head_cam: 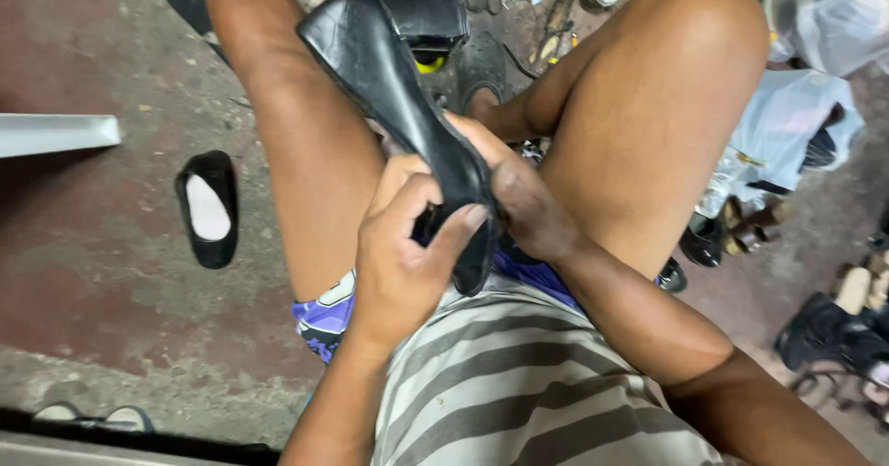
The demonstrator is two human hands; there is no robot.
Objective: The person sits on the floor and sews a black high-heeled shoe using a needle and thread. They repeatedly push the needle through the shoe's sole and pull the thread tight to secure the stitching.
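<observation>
A black block-heeled shoe [389,68] is held sole-up over my lap, its heel pointing away from me and its toe near my stomach. My left hand [403,253] grips the toe end, thumb pressed on the sole edge. My right hand [519,193] wraps the same toe end from the right side. Both hands touch each other around the shoe.
A black flat shoe [208,209] with a white insole lies on the concrete floor to the left. A white board [56,133] juts in at far left. Several shoes and plastic bags [796,133] crowd the right side; tools [565,3] lie beyond my knees.
</observation>
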